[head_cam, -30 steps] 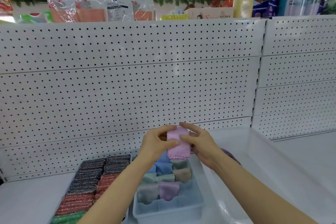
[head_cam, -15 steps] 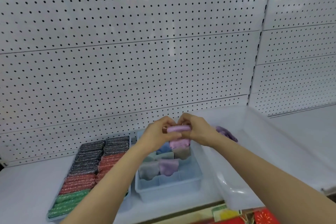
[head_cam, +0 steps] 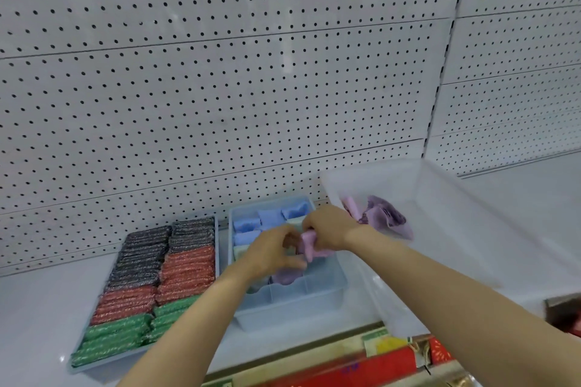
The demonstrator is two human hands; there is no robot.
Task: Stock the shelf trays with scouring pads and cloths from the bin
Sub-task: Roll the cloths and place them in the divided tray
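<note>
My left hand (head_cam: pixel 273 253) and my right hand (head_cam: pixel 327 228) both grip a folded pink cloth (head_cam: pixel 309 247), held low over the middle of the divided cloth tray (head_cam: pixel 292 308). That tray holds folded blue, green and purple cloths (head_cam: pixel 248 225) in its compartments. Left of it sits the scouring pad tray (head_cam: pixel 217 248), filled with rows of black, red and green pads (head_cam: pixel 185 267). To the right stands the clear plastic bin (head_cam: pixel 440 229), with a pink cloth and a purple cloth (head_cam: pixel 385 217) lying in its back corner.
White pegboard (head_cam: pixel 220 88) backs the shelf. The white shelf surface (head_cam: pixel 37 308) stretches left of the trays and right behind the bin. Red and yellow packaging (head_cam: pixel 361 367) shows below the shelf's front edge.
Both hands have lowered the pink cloth from chest height into the cloth tray, folding it smaller on the way. The camera has tilted downward.
</note>
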